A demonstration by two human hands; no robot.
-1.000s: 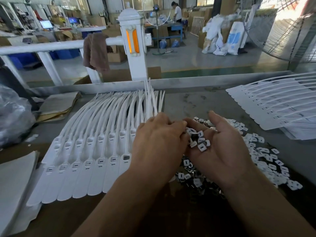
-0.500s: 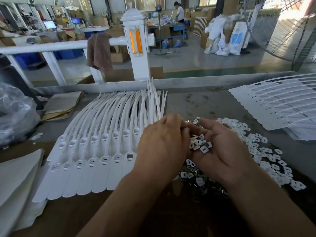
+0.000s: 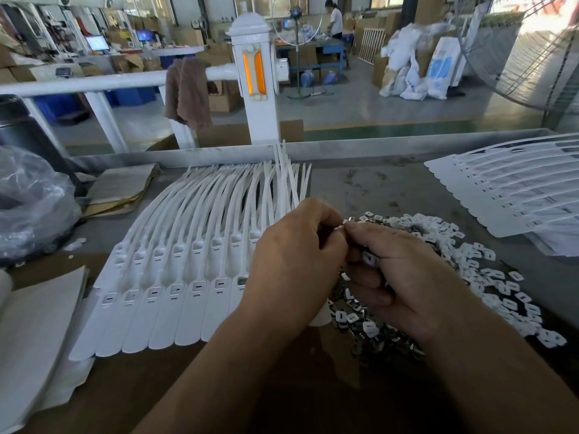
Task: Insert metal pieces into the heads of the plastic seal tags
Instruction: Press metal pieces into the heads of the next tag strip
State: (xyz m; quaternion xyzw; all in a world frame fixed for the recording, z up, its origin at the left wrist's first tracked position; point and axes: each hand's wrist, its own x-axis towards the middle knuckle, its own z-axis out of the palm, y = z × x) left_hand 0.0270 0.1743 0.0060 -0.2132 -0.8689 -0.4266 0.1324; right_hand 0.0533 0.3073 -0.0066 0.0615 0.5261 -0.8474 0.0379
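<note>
Fanned white seal tags; apparently metal pieces heaped alongside

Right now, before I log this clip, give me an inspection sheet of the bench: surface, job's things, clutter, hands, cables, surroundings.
Surface: grey metal bench, scuffed, raised back rim.
Job's things: row of white seal tags fanned at left; pile of small metal and white pieces at right; second tag batch far right.
Clutter: plastic bag, cardboard scraps and white sheets at left.
Hands: left hand and right hand meet above the pile, both pinching one metal piece.
Cables: nothing seen on the bench.
Surroundings: white post with orange reflector, brown cloth on a rail, a person at a far table.
</note>
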